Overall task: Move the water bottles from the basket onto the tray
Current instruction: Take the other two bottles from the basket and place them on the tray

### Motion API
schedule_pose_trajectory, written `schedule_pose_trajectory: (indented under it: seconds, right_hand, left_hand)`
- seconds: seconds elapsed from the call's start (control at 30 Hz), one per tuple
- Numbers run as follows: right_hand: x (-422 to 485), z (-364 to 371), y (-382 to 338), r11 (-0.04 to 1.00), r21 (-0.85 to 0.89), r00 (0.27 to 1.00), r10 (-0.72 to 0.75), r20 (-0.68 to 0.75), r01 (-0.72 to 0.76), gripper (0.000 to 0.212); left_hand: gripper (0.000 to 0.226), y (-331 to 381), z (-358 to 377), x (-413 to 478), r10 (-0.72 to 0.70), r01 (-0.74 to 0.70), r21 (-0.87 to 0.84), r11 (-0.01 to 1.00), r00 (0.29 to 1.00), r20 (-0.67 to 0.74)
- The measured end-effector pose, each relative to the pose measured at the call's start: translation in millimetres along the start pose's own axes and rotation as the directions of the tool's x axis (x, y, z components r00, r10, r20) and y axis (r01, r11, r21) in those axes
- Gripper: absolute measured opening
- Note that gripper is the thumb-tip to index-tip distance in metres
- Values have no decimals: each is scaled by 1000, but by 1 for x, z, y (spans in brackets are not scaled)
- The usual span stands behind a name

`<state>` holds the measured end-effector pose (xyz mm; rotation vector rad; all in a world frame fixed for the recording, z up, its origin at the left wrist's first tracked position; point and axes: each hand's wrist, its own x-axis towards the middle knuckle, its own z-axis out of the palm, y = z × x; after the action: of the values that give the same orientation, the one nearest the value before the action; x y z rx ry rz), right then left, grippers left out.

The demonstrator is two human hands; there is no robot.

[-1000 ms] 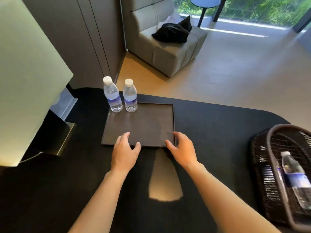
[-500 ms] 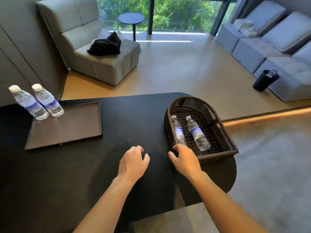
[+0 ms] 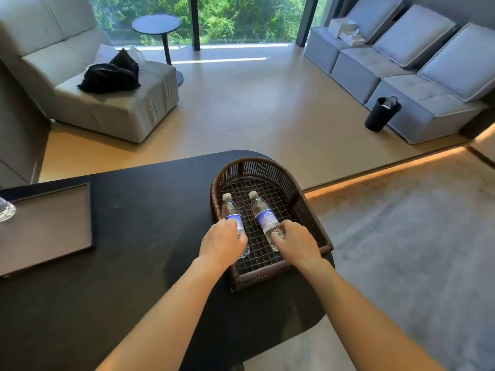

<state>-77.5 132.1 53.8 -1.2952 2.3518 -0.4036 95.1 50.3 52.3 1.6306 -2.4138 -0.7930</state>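
A dark wicker basket sits at the right end of the black table. Two clear water bottles with blue labels lie side by side in it, caps pointing away from me. My left hand wraps around the lower part of the left bottle. My right hand closes on the base of the right bottle. Both bottles still rest on the basket floor. The brown tray lies at the far left, with part of another bottle showing at the frame's edge.
The black table ends in a rounded edge just right of the basket. Beyond it are a grey armchair with black cloth, a small round side table, a grey sofa and a dark bin on the floor.
My view swung right from the tray to the basket. Both hands left the tray's front edge, crossed the table and reached into the basket, closing on the two bottles.
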Motion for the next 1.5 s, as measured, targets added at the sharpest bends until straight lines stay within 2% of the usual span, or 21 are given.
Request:
schedule_pose_trajectory:
  seconds: [0.13, 0.23, 0.37, 0.43, 0.53, 0.63, 0.73, 0.83, 0.97, 1.07, 1.2, 1.33, 1.5]
  right_hand:
    - [49, 3, 9, 999, -41, 997, 31, 71, -28, 20]
    - [90, 11, 11, 997, -47, 988, 69, 138, -63, 20]
    - [139, 31, 10, 995, -33, 972, 101, 213, -96, 29]
    - [156, 41, 8, 993, -16, 965, 117, 236, -117, 41]
    - [176, 53, 9, 989, -1, 952, 146, 270, -151, 59]
    - [188, 60, 18, 985, 23, 940, 155, 304, -170, 57]
    - [196, 63, 31, 975, 98, 934, 157, 320, -197, 55]
    - [198, 61, 43, 958, 162, 926, 171, 337, -236, 53]
    - [192, 51, 55, 914, 301, 936, 177, 306, -271, 39]
    - [183, 39, 60, 887, 373, 942, 165, 291, -271, 42]
    - [165, 27, 63, 872, 433, 958, 124, 257, -229, 49]
    - [139, 17, 63, 876, 455, 980, 88, 180, -162, 51]
    - [95, 4, 59, 883, 466, 998, 24, 66, -52, 47]
  left_hand:
    - [25, 9, 17, 51, -66, 67, -6, 998, 995, 81]
    - [38, 12, 34, 81, -154, 157, -17, 987, 982, 110]
    - [62, 18, 57, 115, -212, 197, 128, 972, 971, 112]
    - [68, 15, 65, 131, -247, 225, 181, 957, 963, 109]
    - [69, 12, 72, 149, -268, 250, 211, 945, 961, 64]
    - [60, 9, 76, 163, -264, 242, 232, 942, 962, 66]
    - [65, 1, 84, 177, -377, 370, 71, 926, 911, 167]
    - [69, -3, 92, 183, -401, 421, -29, 907, 882, 249]
    - [69, -2, 95, 184, -425, 456, -97, 884, 874, 236]
    - [60, -4, 91, 180, -422, 468, -193, 862, 875, 237]
    - [51, -1, 80, 162, -344, 404, -369, 837, 913, 218]
    - [44, 9, 70, 128, -221, 231, -492, 839, 972, 81]
    - [56, 7, 64, 77, -49, -5, -490, 872, 994, -98]
